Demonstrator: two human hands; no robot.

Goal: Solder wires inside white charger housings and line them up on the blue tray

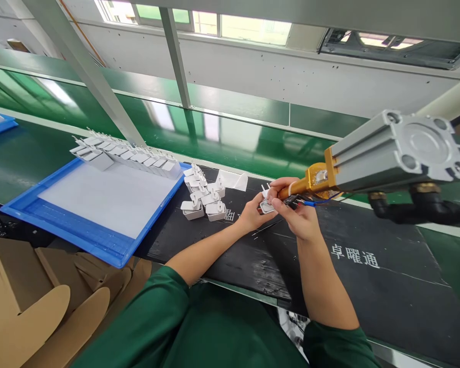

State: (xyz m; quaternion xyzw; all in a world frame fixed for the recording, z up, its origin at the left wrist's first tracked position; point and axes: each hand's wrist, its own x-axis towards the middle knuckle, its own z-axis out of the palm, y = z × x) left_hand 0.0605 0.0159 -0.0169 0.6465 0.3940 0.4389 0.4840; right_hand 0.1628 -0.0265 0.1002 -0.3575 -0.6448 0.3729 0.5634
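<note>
Near the tip of a gold and grey pneumatic tool, my left hand grips a small white plug adapter with its pins upward. My right hand is closed at the adapter's right side, its fingers around the adapter and the tool's gold tip; the tool partly hides them. To the left of my hands, several white plug adapters stand in a loose group on the black mat, pins up.
A blue tray on the left holds a white sheet and rows of adapters along its back edge. Cardboard pieces lie at the lower left. A grey post rises behind the tray. Another blue tray is at the far left.
</note>
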